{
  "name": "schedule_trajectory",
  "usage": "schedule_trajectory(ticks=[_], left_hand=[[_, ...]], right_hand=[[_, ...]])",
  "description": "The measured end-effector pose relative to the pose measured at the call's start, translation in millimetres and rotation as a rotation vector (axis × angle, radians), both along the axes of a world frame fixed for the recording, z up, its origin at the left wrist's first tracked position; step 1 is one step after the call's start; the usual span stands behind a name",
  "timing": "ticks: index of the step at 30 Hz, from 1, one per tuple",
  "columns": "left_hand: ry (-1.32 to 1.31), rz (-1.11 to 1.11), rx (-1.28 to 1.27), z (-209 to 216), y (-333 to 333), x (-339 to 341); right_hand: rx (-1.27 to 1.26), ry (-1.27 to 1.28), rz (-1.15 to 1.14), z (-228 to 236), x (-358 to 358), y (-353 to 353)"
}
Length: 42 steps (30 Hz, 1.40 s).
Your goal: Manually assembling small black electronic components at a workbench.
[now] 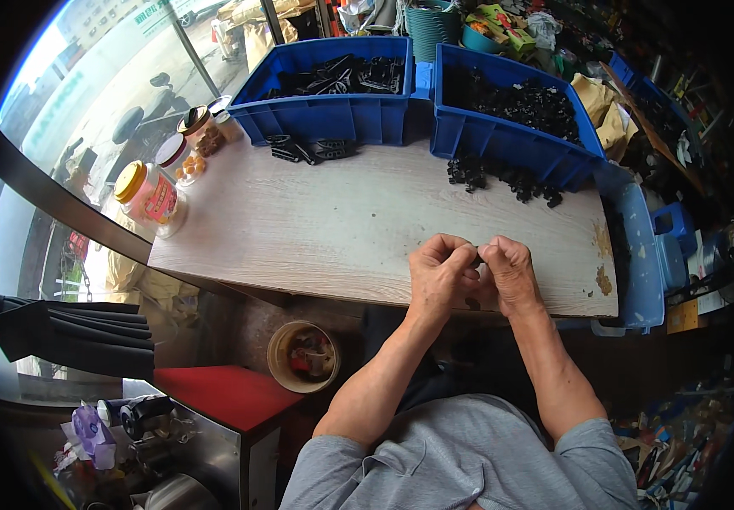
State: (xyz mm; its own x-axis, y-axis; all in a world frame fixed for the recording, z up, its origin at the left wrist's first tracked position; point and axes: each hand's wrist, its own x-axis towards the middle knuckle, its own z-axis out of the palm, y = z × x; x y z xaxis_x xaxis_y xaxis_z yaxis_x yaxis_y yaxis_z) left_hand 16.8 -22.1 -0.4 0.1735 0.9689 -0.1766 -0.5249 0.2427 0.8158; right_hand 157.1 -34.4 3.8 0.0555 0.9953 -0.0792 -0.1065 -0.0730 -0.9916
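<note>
Most of a small dark piece (478,259) is hidden by the left grip (443,268) and the right grip (510,270), so its shape cannot be made out. The black parts (520,106) in the right-hand blue bin (503,146) are too small and tangled to be told apart. The scraps (312,353) in the bucket (274,357) are obscured by shade. The grey shirt (460,459) is cut off by the lower edge, the stack of green basins (431,32) by the upper. The clutter (681,442) at lower right is blurred.

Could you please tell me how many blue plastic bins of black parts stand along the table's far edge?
2: one blue rectangular plastic bin on the left, the other blue bin just to its right; both plainly visible.
</note>
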Motion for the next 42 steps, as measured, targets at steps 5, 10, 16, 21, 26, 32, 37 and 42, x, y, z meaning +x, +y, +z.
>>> schedule_trajectory(ticks=[5,10,16,21,26,32,37,42], left_hand=[[0.122,-0.052,0.261,-14.6,5.2,0.2],[1.220,0.613,0.921,-9.2,91.2,-65.9],[1.837,0.454,0.899,-27.5,167.1,-137.5],[1.792,0.438,0.916,-24.1,173.4,-133.6],[1.837,0.403,0.836,-18.7,173.9,-132.6],[1.838,0.422,0.902,-22.1,174.5,-136.5],[1.790,0.358,0.888,-24.7,170.3,-135.6],[1.698,0.251,1.038,-18.7,153.5,-120.7]], right_hand=[[0.019,0.016,-0.067,1.7,5.5,-2.9],[-0.089,0.231,-0.187,14.8,28.6,-11.1],[-0.098,0.228,-0.696,18.9,124.5,-4.5],[-0.139,0.122,-0.909,20.9,158.3,-6.2],[-0.223,-0.079,-0.715,18.4,157.0,16.0],[-0.318,-0.378,-0.604,19.3,147.8,51.5],[-0.312,-0.563,-0.521,17.0,147.4,68.8],[-0.318,-0.700,-0.476,16.9,147.4,71.0]])
